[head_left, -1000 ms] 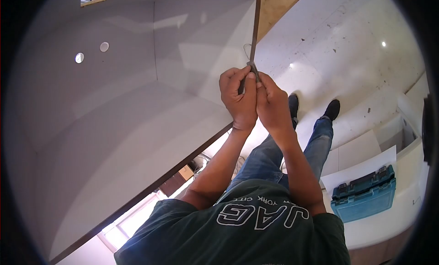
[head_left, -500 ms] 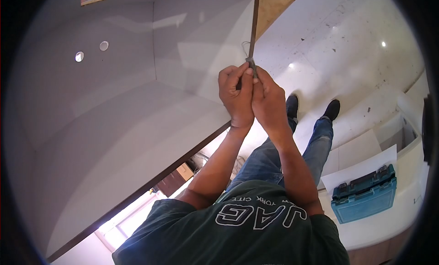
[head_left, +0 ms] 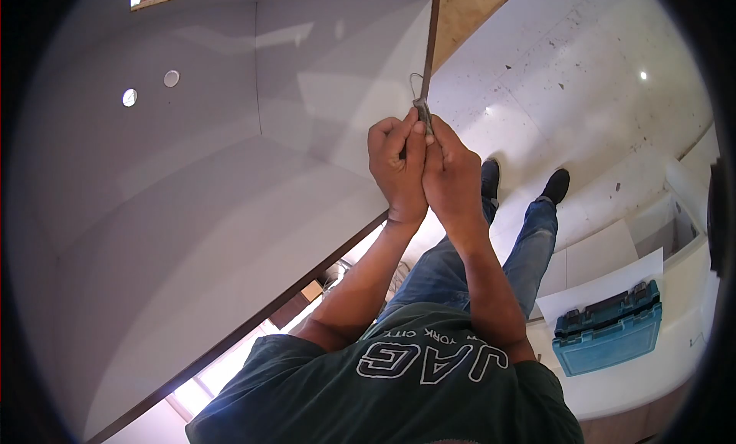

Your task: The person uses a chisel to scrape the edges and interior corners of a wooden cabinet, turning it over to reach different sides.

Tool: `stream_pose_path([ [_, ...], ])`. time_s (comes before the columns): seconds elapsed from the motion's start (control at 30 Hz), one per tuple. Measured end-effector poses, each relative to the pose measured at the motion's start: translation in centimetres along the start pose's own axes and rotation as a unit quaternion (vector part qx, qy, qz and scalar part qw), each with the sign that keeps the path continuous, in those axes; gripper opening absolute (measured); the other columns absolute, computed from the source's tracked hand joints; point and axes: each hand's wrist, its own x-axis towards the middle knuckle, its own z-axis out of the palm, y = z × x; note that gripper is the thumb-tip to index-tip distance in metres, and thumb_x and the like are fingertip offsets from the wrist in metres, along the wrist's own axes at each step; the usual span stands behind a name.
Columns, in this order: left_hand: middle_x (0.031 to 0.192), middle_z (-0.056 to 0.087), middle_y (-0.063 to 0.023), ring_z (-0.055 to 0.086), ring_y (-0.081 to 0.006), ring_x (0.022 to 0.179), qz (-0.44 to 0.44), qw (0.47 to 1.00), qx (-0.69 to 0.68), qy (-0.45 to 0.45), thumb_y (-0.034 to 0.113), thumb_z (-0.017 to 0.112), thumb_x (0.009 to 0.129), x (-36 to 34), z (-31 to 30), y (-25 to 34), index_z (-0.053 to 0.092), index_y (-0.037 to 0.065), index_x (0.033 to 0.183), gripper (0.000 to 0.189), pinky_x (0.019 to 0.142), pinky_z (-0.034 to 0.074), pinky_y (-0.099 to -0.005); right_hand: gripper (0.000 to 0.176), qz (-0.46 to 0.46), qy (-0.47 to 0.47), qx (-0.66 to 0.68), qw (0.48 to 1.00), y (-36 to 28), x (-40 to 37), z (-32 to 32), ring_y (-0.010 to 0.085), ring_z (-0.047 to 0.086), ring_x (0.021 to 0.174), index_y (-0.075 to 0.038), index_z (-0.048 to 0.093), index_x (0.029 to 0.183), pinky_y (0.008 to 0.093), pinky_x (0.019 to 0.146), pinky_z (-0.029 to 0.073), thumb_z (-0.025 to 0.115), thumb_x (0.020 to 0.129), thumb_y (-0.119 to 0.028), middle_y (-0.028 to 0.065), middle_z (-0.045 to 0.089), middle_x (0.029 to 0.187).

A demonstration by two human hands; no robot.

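Note:
My left hand (head_left: 399, 168) and my right hand (head_left: 452, 179) are pressed side by side near the front edge of a white-lined cabinet. Between the thumbs and fingertips of both hands is a small grey piece (head_left: 423, 116), partly covered by the fingers; its exact kind is too small to tell. Just above it, a thin wire loop (head_left: 415, 82) shows against the cabinet's side panel (head_left: 345, 68). The fingers of each hand are curled and closed.
The cabinet's dark edge (head_left: 307, 279) runs diagonally below the hands. Two round holes (head_left: 171, 78) mark its inner panel. A teal case (head_left: 609, 337) rests on a white surface at the lower right. My legs and dark shoes are over the dusty floor (head_left: 560, 76).
The small grey piece shows a little more between the fingertips. Both hands have shifted very slightly downward in view, staying together.

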Motion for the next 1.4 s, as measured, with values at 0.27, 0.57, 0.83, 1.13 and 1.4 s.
stream_pose_path([
  [0.27, 0.106, 0.057, -0.0052, 0.057, -0.0162, 0.094, 0.001, 1.000, 0.001, -0.002, 0.013, 0.069, 0.101, 0.0, -0.1, -0.3, 0.076, 0.008, 0.123, 0.024, 0.082, 0.047, -0.0293, 0.028, 0.003, 0.010, 0.012, 1.000, -0.9, 0.1, 0.1, 0.0352, 0.074, 0.079, -0.006, 0.068, 0.125, 0.0379, 0.073, 0.057, 0.050, 0.105, -0.015, 0.0228, 0.073, 0.090],
  [0.57, 0.108, 0.057, -0.0053, 0.056, -0.0175, 0.096, 0.004, 1.000, 0.017, -0.008, 0.016, 0.067, 0.103, 0.1, 0.2, -0.4, 0.075, 0.007, 0.125, 0.025, 0.084, 0.047, -0.0305, 0.024, -0.022, 0.014, 0.026, 0.999, -1.0, 1.4, 0.1, 0.0469, 0.071, 0.082, -0.002, 0.064, 0.116, 0.0473, 0.071, 0.057, 0.050, 0.106, -0.019, 0.0262, 0.071, 0.088],
  [0.83, 0.108, 0.055, -0.0055, 0.055, -0.0175, 0.096, -0.006, 1.000, 0.015, -0.014, 0.018, 0.065, 0.105, 0.1, 0.3, -0.3, 0.074, 0.007, 0.127, 0.026, 0.084, 0.046, -0.0311, 0.018, -0.001, 0.016, -0.011, 1.000, -2.0, 1.6, 0.1, 0.0486, 0.070, 0.077, -0.002, 0.057, 0.109, 0.0511, 0.067, 0.055, 0.054, 0.105, -0.019, 0.0270, 0.068, 0.081],
  [1.13, 0.104, 0.052, -0.0064, 0.050, -0.0193, 0.093, 0.059, 0.998, 0.009, -0.026, 0.019, 0.060, 0.108, 0.5, 0.6, -0.7, 0.072, 0.007, 0.131, 0.028, 0.083, 0.043, -0.0326, 0.018, -0.011, -0.001, -0.027, 1.000, -2.5, 2.2, -0.3, 0.0506, 0.068, 0.078, -0.001, 0.055, 0.107, 0.0537, 0.066, 0.053, 0.053, 0.105, -0.019, 0.0271, 0.068, 0.080],
  [1.4, 0.113, 0.057, -0.0101, 0.052, -0.0250, 0.108, 0.046, 0.997, 0.041, -0.037, 0.015, 0.060, 0.106, 1.3, 0.4, 1.2, 0.072, 0.005, 0.129, 0.028, 0.093, 0.044, -0.0364, 0.023, 0.001, -0.026, -0.060, 0.998, -2.3, 2.3, -1.1, 0.0501, 0.067, 0.086, -0.001, 0.060, 0.112, 0.0491, 0.077, 0.053, 0.047, 0.107, -0.020, 0.0292, 0.069, 0.091],
])
